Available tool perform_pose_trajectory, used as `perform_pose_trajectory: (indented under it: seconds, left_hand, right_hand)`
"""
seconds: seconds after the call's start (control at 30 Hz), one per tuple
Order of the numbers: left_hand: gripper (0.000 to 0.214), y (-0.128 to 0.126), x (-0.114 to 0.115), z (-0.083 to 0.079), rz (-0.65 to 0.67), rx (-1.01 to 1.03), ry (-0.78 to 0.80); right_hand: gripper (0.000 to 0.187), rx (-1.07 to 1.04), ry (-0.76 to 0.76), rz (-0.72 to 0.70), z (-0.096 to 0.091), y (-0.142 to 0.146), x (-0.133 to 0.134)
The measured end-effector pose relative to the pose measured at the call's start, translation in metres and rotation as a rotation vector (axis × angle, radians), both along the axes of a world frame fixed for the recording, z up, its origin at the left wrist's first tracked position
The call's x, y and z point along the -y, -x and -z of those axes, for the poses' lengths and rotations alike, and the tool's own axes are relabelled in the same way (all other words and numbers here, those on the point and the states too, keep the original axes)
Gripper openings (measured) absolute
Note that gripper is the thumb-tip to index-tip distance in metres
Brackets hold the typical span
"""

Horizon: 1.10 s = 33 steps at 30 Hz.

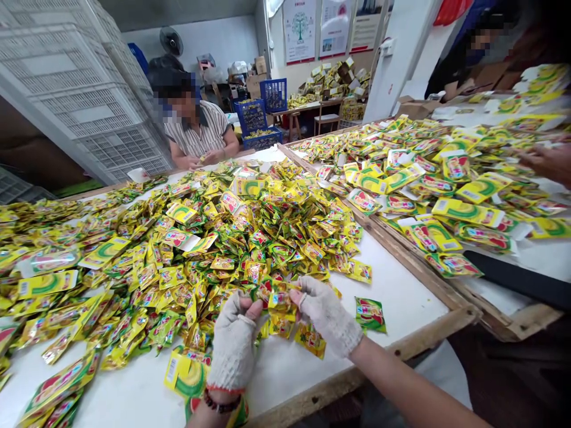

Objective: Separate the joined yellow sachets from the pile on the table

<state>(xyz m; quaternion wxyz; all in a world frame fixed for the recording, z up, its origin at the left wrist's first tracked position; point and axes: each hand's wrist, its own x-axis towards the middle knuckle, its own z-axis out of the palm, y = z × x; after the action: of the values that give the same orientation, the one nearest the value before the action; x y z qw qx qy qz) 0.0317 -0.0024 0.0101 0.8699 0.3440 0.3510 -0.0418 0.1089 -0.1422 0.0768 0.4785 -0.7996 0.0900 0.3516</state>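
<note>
A big heap of small yellow-green sachets (232, 232) covers the white table (397, 291). Both my hands wear white knitted fingerless gloves. My left hand (235, 342) and my right hand (328, 315) are closed, fingers pinched on a small bunch of sachets (279, 300) held between them at the heap's near edge. More sachets hang below the bunch (310, 340). One green sachet (370, 314) lies alone just right of my right hand. Larger yellow packets (185, 374) lie under my left wrist.
A person in a striped shirt (198, 134) sits across the table handling sachets. Another person's hand (548, 161) reaches over a second sachet-covered table (450, 178) at right. Wooden rails (401, 252) edge the tables. White crates (80, 89) stack at left, blue crates (263, 113) behind.
</note>
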Motion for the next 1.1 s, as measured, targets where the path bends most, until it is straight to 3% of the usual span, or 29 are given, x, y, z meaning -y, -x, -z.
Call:
perform_pose_trajectory:
  seconds: [0.13,0.2,0.3,0.37,0.47,0.6,0.67,0.73,0.83,0.93,1.0,1.1]
  left_hand:
    - [0.033,0.006,0.002,-0.015,0.036,0.059,0.239]
    - [0.030,0.004,-0.009,-0.020,0.179,0.081,0.270]
    - [0.034,0.002,-0.021,-0.020,0.440,0.118,0.178]
    - [0.031,0.002,-0.019,-0.019,0.437,0.141,0.121]
    - [0.030,0.003,-0.008,-0.019,0.277,0.135,0.090]
    - [0.039,0.003,0.000,-0.018,0.295,0.135,0.012]
    - [0.037,0.002,0.000,-0.018,0.318,0.171,-0.079]
    - [0.032,-0.001,-0.003,-0.019,0.348,0.228,-0.169]
    - [0.024,-0.017,-0.015,-0.022,0.475,0.369,-0.504]
    - [0.020,-0.050,-0.049,-0.013,0.532,0.410,-1.174]
    - [0.015,-0.076,-0.082,0.007,0.607,0.196,-1.626]
    - [0.046,-0.106,-0.133,0.048,0.595,-0.053,-1.713]
  right_hand:
    - [0.025,0.273,0.185,-0.204,0.002,0.011,-0.003]
    - [0.019,0.379,0.207,-0.338,0.001,0.011,0.002]
    - [0.014,0.423,0.143,-0.464,0.000,0.010,0.008]
    - [0.014,0.485,0.146,-0.431,0.000,0.011,0.009]
    - [0.012,0.567,0.226,-0.369,0.003,0.014,0.008]
    - [0.013,0.544,0.295,-0.366,0.007,0.018,0.008]
    - [0.018,0.464,0.199,-0.282,0.009,0.017,0.008]
    - [0.038,0.324,0.074,-0.251,0.011,0.013,0.007]
    - [0.045,0.208,0.072,-0.358,0.013,0.003,0.005]
    - [0.046,0.248,0.225,-0.324,0.017,-0.004,0.005]
    - [0.050,0.260,0.273,-0.289,0.020,-0.007,0.009]
    - [0.052,0.259,0.278,-0.293,0.024,-0.007,0.014]
